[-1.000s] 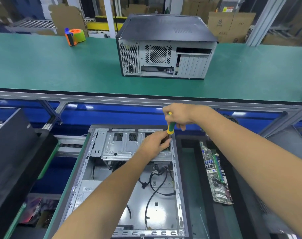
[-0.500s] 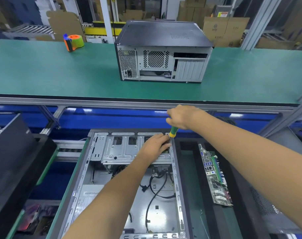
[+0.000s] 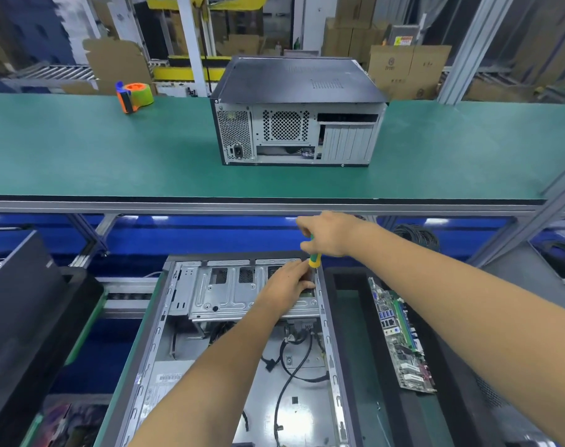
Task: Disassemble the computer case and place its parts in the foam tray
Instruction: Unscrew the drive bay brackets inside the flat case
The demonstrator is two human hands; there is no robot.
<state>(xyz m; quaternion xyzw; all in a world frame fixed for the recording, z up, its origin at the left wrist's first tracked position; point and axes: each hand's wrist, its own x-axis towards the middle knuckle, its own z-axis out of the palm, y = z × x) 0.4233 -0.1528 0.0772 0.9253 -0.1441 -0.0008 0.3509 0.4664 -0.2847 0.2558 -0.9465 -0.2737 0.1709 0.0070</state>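
Left arm: bare forearm extended forward from lower centre, wrist straight
Left hand (image 3: pixel 286 283): palm down, fingers straight and together, pointing forward and right
Right arm: bare forearm extended from the right edge, angled forward and left
Right hand (image 3: pixel 328 233): raised above and just beyond the left hand, knuckles up, fingers curled in a closed grip, thumb side facing left
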